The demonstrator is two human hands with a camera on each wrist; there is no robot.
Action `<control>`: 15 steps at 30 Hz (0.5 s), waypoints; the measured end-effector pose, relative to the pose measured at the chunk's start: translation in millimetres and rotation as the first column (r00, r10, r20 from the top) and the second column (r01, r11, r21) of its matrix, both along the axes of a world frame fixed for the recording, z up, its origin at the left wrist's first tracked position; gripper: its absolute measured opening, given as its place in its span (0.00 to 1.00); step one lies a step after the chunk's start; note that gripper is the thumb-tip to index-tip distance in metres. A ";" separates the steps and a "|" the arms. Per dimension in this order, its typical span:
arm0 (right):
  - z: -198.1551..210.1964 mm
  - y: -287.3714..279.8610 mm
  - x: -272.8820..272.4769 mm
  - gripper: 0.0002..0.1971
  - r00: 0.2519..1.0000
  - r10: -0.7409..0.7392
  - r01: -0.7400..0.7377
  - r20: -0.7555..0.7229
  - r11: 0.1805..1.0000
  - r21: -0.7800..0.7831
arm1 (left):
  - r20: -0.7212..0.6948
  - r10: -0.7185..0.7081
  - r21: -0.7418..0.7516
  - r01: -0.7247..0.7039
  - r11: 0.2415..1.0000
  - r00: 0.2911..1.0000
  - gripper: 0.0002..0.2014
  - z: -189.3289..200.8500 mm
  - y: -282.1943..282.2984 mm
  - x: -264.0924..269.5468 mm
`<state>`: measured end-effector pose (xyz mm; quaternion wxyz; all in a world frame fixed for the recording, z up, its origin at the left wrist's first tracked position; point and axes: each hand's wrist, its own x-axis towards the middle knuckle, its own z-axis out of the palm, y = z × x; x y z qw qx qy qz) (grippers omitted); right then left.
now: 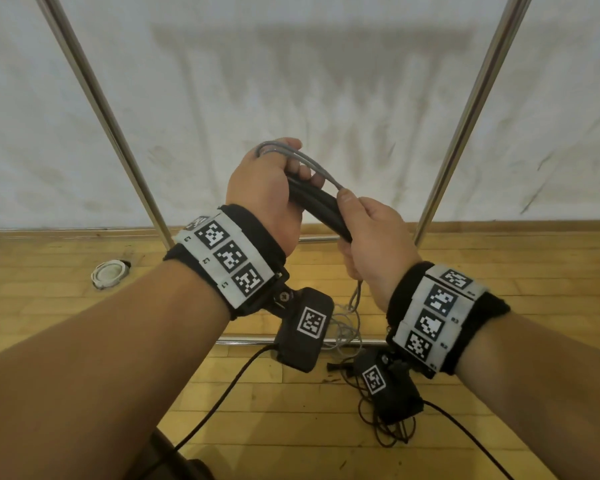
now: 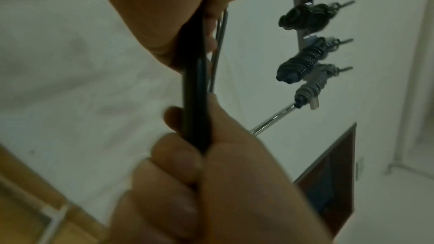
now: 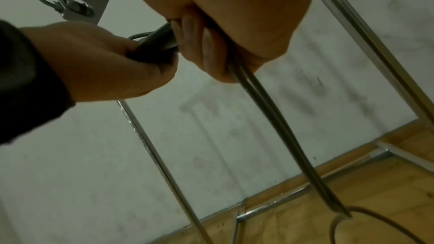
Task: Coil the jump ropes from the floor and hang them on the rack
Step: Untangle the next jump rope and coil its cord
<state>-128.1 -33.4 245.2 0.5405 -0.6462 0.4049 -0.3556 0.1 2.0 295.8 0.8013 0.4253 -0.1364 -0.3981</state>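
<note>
In front of my chest I hold a jump rope with two black handles (image 1: 317, 207) laid side by side. My left hand (image 1: 278, 181) grips their upper ends, and the grey cord (image 1: 291, 150) loops over its fingers. My right hand (image 1: 359, 225) wraps around the lower ends, its thumb pressing the cord against the handles. Two strands of the grey cord (image 3: 279, 134) hang from my right hand down to a loose heap on the floor (image 1: 349, 322). The left wrist view shows the handles (image 2: 196, 99) running between both hands. The rack's hooks (image 2: 305, 58) carry coiled ropes.
The rack's two chrome uprights (image 1: 101, 109) (image 1: 471, 109) stand before a white wall, with its base bar (image 1: 243, 340) on the wooden floor. A tangled black rope (image 1: 388, 427) lies on the floor below my right wrist. A white round object (image 1: 110, 271) sits at the left.
</note>
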 end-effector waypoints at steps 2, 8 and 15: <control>6.0 -9.0 -5.6 0.25 0.999 -0.004 0.002 -0.032 0.998 -0.057 | 0.214 -0.067 0.015 0.065 0.998 0.975 0.11 -5.5 1.8 11.3; 14.4 -30.6 -32.8 0.26 0.948 -0.020 -0.114 -0.317 0.910 -0.399 | 0.768 -0.422 0.386 0.179 0.905 0.482 0.02 -16.5 20.3 51.8; 7.7 -28.7 -39.6 0.21 0.775 0.037 -0.413 -0.630 0.785 -0.462 | 0.640 -0.760 0.764 -0.009 0.645 -0.113 0.19 -9.9 25.7 39.4</control>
